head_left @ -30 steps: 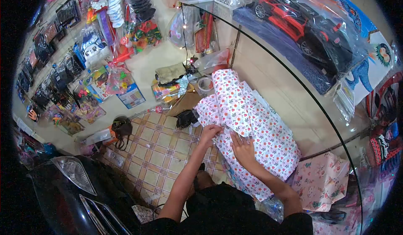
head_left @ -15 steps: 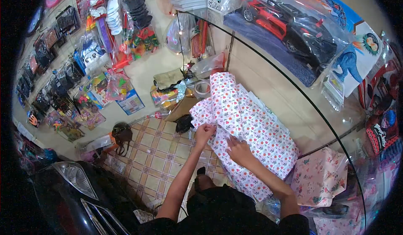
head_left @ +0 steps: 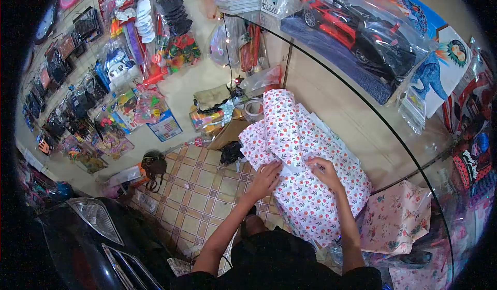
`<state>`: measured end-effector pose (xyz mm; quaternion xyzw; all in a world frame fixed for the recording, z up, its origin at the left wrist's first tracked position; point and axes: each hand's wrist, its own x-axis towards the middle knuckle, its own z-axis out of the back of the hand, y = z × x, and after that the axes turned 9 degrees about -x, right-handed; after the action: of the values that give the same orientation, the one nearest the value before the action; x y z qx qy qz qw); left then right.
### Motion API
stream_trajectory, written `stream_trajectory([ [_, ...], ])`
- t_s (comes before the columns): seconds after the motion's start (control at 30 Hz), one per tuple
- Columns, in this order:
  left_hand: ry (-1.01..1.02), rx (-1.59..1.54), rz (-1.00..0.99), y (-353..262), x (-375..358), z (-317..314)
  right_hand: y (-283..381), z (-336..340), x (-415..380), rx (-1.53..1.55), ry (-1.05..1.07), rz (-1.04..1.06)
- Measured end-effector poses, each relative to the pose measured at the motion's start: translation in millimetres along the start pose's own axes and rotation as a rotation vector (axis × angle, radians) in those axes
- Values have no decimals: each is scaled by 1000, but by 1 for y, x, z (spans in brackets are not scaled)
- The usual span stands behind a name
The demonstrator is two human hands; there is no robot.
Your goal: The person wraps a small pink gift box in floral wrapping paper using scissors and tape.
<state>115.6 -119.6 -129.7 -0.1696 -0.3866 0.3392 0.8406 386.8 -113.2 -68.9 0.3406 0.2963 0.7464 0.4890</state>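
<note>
The flowered paper (head_left: 318, 207) lies in front of the person, beside the tiled floor (head_left: 199, 186). The left hand (head_left: 266, 178) rests on its near flap and the right hand (head_left: 325, 174) curves over it — whether either pinches, I cannot tell. Light, even pressure seems best — tugging could crease or tear it.

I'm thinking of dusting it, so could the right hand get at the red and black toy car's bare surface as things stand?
Probably not: clear plastic covers the toy car, so the right hand, now at the flower-print paper, would likely meet that wrapping first.
</note>
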Motion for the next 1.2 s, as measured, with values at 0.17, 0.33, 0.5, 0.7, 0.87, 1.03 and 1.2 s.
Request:
stream_trajectory([
  [0.17,23,21,56,2,-1,-10,-16,-10,1,144,-24,-90],
  [0.33,54,61,111,-3,4,-12,-14,-9,10,81,27,-7],
  [0.5,35,84,104,-1,9,-17,-8,-17,19,-69,43,79],
  [0.7,11,87,80,4,10,-18,-5,-21,32,-273,46,342],
  [0.87,-81,2,42,1,14,-14,-32,-35,33,-304,22,393],
  [1.03,-62,-89,85,0,17,-16,-21,-45,23,-402,85,234],
  [1.2,-66,-35,54,-5,18,-15,-5,-61,15,-558,87,168],
])
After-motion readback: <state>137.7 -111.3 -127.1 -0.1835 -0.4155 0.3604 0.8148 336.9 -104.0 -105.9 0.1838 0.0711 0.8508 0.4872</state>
